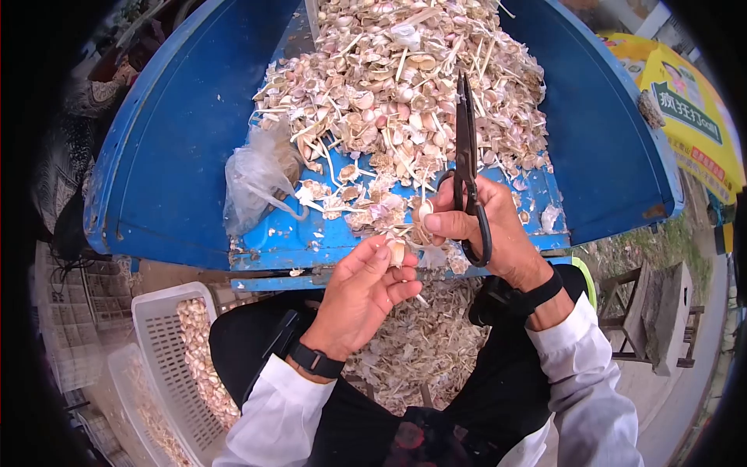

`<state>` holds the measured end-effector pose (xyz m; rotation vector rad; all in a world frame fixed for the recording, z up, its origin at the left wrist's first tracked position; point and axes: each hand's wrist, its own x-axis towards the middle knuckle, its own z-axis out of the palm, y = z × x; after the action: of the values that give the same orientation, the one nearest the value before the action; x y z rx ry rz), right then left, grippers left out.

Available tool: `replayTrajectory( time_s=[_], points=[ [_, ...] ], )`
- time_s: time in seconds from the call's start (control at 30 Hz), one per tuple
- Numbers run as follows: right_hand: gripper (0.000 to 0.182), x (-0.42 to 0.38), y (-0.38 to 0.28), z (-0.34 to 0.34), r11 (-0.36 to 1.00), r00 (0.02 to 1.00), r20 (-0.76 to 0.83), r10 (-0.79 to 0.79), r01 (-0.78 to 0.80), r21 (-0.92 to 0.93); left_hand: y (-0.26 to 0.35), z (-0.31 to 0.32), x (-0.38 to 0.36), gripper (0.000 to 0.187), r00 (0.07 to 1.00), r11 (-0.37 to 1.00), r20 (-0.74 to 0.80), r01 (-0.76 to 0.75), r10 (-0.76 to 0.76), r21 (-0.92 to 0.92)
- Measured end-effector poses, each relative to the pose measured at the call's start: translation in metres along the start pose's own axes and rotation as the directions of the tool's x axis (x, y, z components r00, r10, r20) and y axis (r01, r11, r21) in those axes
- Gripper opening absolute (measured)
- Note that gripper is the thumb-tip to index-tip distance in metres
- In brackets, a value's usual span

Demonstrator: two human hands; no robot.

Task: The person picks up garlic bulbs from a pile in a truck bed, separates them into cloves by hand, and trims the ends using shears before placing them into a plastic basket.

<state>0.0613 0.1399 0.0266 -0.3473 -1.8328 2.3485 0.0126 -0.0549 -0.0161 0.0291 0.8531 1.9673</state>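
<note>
Black-handled scissors (466,148) point upward in my right hand (498,226), with a handle loop around the fingers. Thumb and forefinger of that same hand also pinch a piece of garlic (425,214) with papery skin. My left hand (362,284), just to the left and lower, holds a garlic clove (397,251) between thumb and fingertips. The two hands almost meet over the front edge of a blue metal tray (311,253). Behind them rises a large heap of garlic cloves, skins and dry stalks (405,101).
A crumpled clear plastic bag (261,179) lies at the heap's left. Below left, a white perforated basket (167,335) contains garlic cloves (206,358). Garlic skins (428,342) are piled between my legs. A wooden stool (654,315) and a yellow printed sack (685,109) are on the right.
</note>
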Motion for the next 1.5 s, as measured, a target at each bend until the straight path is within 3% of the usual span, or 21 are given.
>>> replayTrajectory(
  time_s=[0.07,0.1,0.13,0.2,0.27,0.6,0.7,0.73,0.8,0.83,0.93,0.97,1.0,1.07,1.1,1.17,1.27,1.33,1.37,1.43,1.5],
  points=[
    [0.026,-0.01,-0.007,0.006,0.943,0.997,0.069,-0.018,0.04,-0.329,0.001,0.0,0.002,0.027,0.999,0.988,-0.036,0.013,-0.018,-0.153],
    [0.026,-0.017,0.0,0.019,0.937,0.998,0.052,-0.029,0.045,-0.347,0.001,-0.001,0.003,0.023,0.999,0.975,-0.024,0.035,-0.041,-0.222],
    [0.029,-0.017,0.009,0.024,0.797,0.975,0.156,-0.157,0.218,-0.563,0.0,-0.001,0.004,0.02,0.998,0.956,-0.01,0.06,-0.065,-0.288],
    [0.035,-0.024,0.009,0.03,0.676,0.951,0.195,-0.241,0.309,-0.669,-0.006,-0.011,0.006,0.02,0.997,0.955,-0.041,0.046,-0.061,-0.293],
    [0.041,-0.027,-0.023,0.029,0.583,0.976,0.139,-0.169,0.212,-0.784,-0.003,-0.017,0.004,0.021,0.993,0.953,-0.114,0.0,-0.036,-0.304],
    [0.054,-0.037,0.012,0.007,0.182,0.928,0.244,-0.282,0.301,-0.936,0.01,-0.008,-0.006,0.024,0.985,0.969,-0.147,-0.119,0.088,-0.215],
    [0.053,-0.038,0.009,0.008,0.138,0.949,0.235,-0.209,0.267,-0.954,0.01,-0.009,-0.006,0.023,0.983,0.969,-0.134,-0.153,0.128,-0.192],
    [0.053,-0.039,0.009,0.007,0.138,0.95,0.231,-0.209,0.263,-0.955,0.009,-0.01,-0.006,0.022,0.982,0.968,-0.113,-0.173,0.154,-0.183],
    [0.053,-0.037,0.008,0.003,0.423,0.972,0.227,0.065,0.179,-0.888,0.011,-0.006,-0.009,0.023,0.985,0.973,-0.081,-0.166,0.155,-0.159],
    [0.053,-0.037,0.007,0.003,0.424,0.972,0.224,0.066,0.176,-0.888,0.013,-0.005,-0.01,0.024,0.986,0.977,-0.051,-0.164,0.158,-0.134],
    [0.048,-0.031,0.001,0.007,0.741,0.96,0.215,0.177,0.014,-0.671,0.016,-0.003,-0.011,0.02,0.988,0.972,-0.014,-0.157,0.157,-0.177],
    [0.043,-0.02,0.005,0.007,0.745,0.992,0.051,0.114,-0.051,-0.665,0.016,-0.007,-0.01,0.02,0.987,0.97,-0.016,-0.161,0.161,-0.184],
    [0.032,-0.003,0.001,0.002,0.613,1.0,0.003,0.021,-0.011,-0.79,0.016,-0.012,-0.008,0.019,0.99,0.952,0.002,-0.138,0.144,-0.274],
    [0.023,0.034,0.016,-0.009,0.422,0.966,0.118,-0.229,0.208,-0.882,0.018,-0.014,-0.005,0.021,0.991,0.927,0.022,-0.114,0.13,-0.356],
    [0.023,0.049,0.025,-0.009,0.423,0.966,0.12,-0.229,0.21,-0.882,0.02,-0.013,-0.004,0.022,0.994,0.93,-0.038,-0.107,0.1,-0.352],
    [0.02,0.07,0.038,0.001,0.218,0.96,0.186,-0.211,0.232,-0.948,0.021,-0.01,-0.002,0.025,0.992,0.93,-0.103,-0.104,0.073,-0.352],
    [0.02,0.073,0.043,0.009,0.328,0.978,0.144,-0.148,0.186,-0.926,0.022,-0.011,0.002,0.027,0.974,0.945,-0.209,-0.142,0.081,-0.295],
    [0.019,0.072,0.036,-0.003,0.285,0.98,0.147,-0.131,0.179,-0.942,0.022,-0.013,0.005,0.024,0.968,0.962,-0.195,-0.194,0.157,-0.191],
    [0.021,0.069,0.031,-0.013,0.462,0.99,0.099,-0.101,0.135,-0.877,0.022,-0.013,0.007,0.024,0.969,0.962,-0.191,-0.192,0.155,-0.195],
    [0.024,0.06,0.018,-0.017,0.86,1.0,-0.008,0.015,-0.017,-0.511,0.021,-0.013,0.012,0.023,0.944,0.946,-0.178,-0.237,0.278,0.222],
    [0.024,0.051,0.004,-0.013,0.928,0.996,0.004,0.088,-0.081,-0.363,0.02,-0.006,0.016,0.026,0.942,0.931,-0.15,-0.253,0.299,0.264]
  ],
)
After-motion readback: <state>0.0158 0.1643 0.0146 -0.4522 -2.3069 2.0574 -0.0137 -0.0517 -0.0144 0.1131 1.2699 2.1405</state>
